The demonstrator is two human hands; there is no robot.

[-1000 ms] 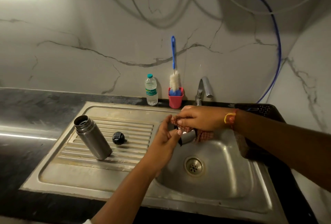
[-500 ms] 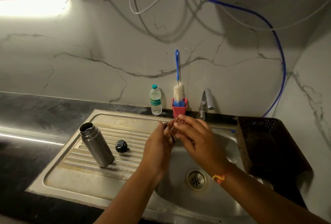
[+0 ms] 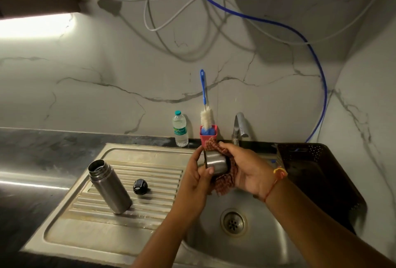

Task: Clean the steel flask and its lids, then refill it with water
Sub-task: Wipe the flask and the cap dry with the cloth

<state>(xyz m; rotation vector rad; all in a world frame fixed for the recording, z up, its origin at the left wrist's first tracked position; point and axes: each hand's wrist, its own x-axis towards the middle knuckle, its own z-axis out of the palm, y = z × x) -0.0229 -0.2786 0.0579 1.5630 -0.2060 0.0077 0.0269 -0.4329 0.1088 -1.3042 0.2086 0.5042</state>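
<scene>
The open steel flask (image 3: 110,186) stands upright on the ribbed drainboard (image 3: 150,173) left of the basin. A black inner lid (image 3: 140,186) lies beside it on the ribs. Over the basin my left hand (image 3: 198,176) grips the steel cup lid (image 3: 216,161), which lies on its side. My right hand (image 3: 246,170) presses a red checked cloth (image 3: 224,184) around the far end of that lid. The cloth hangs down under the lid.
The steel sink (image 3: 257,252) has a drain (image 3: 233,222) below my hands. A tap (image 3: 240,127), a red cup holding a blue bottle brush (image 3: 206,118) and a small water bottle (image 3: 179,128) stand at the back. A dark plastic basket (image 3: 317,169) sits right of the basin.
My hands have turned the steel cup lid so that it shows between them, with the cloth wrapped round its far end. The camera has tilted up a little.
</scene>
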